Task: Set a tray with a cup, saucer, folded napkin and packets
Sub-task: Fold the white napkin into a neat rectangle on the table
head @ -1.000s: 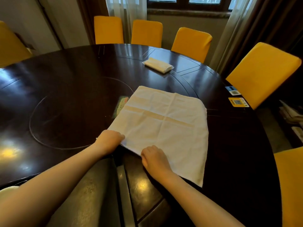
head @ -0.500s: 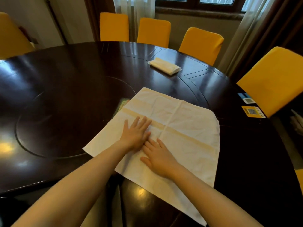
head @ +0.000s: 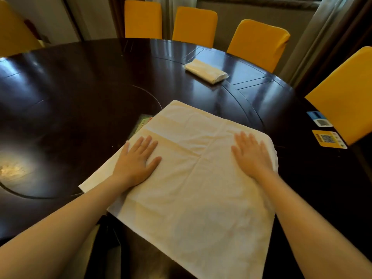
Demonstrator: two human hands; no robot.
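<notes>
A large cream napkin (head: pixel 193 178) lies spread flat on the dark round table (head: pixel 80 93), its near edge hanging over the table's rim. My left hand (head: pixel 136 160) rests palm down on the napkin's left side, fingers apart. Flat on the napkin's right side near its edge lies my right hand (head: pixel 251 156), fingers spread too. Neither hand holds anything. A green packet (head: pixel 141 124) peeks out from under the napkin's far left edge. No cup, saucer or tray is in view.
A folded cream cloth (head: pixel 205 71) lies at the far side of the table. Two QR-code cards (head: pixel 328 137) sit at the right rim. Yellow chairs (head: pixel 257 43) ring the table. A round inset (head: pixel 60 137) marks the table's centre.
My hands went from gripping the napkin's near edge, to the middle, and have now slid apart to its left and right sides. The napkin has been drawn closer to me.
</notes>
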